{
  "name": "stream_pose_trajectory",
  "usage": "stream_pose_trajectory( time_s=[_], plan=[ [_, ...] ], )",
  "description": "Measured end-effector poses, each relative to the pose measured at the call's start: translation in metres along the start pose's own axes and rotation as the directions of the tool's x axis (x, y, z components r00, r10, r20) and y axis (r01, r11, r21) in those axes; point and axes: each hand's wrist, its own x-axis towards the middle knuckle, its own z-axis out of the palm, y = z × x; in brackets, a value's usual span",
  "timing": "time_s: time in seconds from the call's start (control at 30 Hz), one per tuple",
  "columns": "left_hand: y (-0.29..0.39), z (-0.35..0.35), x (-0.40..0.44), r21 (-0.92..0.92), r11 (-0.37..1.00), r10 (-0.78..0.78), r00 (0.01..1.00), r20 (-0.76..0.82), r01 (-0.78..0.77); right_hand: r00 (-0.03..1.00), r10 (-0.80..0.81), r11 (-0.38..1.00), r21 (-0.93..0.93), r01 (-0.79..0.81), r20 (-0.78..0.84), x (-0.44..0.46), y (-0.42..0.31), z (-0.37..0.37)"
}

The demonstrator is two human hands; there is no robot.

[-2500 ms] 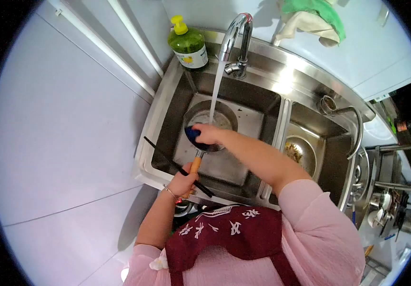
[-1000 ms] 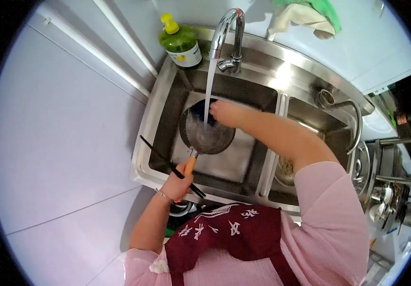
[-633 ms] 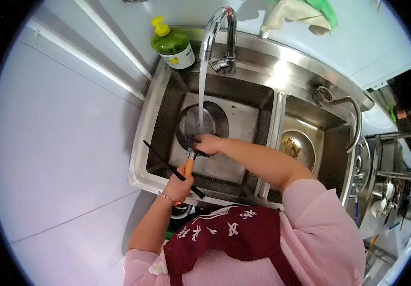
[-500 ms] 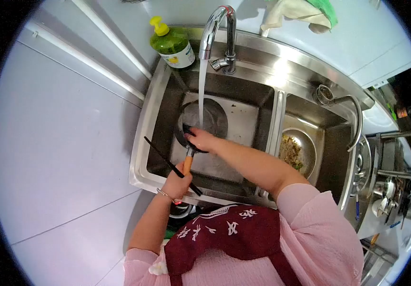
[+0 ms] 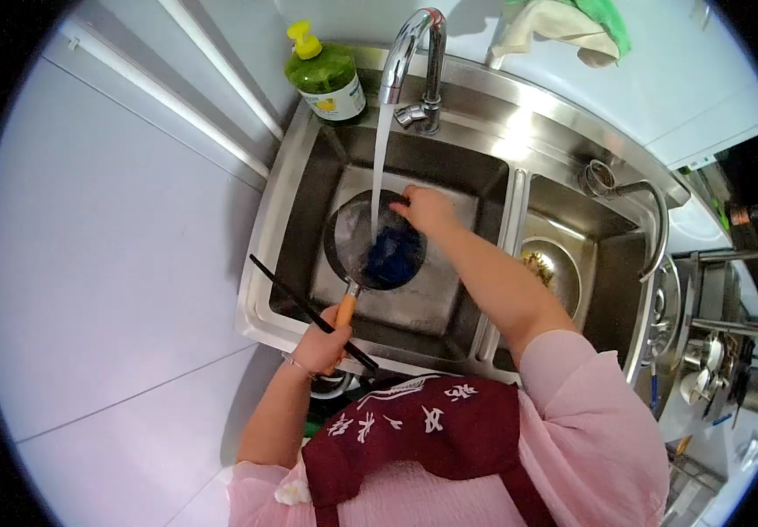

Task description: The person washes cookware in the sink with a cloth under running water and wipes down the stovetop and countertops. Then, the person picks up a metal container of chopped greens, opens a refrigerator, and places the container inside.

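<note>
My left hand (image 5: 321, 345) is wrapped round the orange handle (image 5: 346, 309) of a dark round pan (image 5: 344, 230), along with a pair of black chopsticks (image 5: 289, 292). The pan is in the left sink basin, under running water (image 5: 381, 158) from the faucet (image 5: 412, 35). A dark blue cloth (image 5: 392, 256) lies in the right part of the pan. My right hand (image 5: 426, 211) is at the pan's upper right rim, fingers closed in a pinch on the rim, apart from the cloth.
A green soap bottle (image 5: 330, 83) stands at the sink's back left corner. The right basin holds a metal bowl (image 5: 563, 263) with food scraps. A curved metal handle with a strainer (image 5: 601, 178) lies over that basin. Utensils (image 5: 704, 369) are at the right.
My right hand has moved from the pan's handle side up to its far right rim, and the blue cloth now shows in the pan. My left hand keeps its hold.
</note>
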Motion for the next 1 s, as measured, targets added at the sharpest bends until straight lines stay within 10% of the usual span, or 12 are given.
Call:
stream_pose_trajectory(
  time_s=[1.0],
  plan=[
    [-0.002,0.005,-0.026,-0.189,0.981,-0.049,0.999,0.021,0.052,0.978,0.067,0.986,0.162,-0.036,-0.196,-0.013,-0.022,0.027]
  ],
)
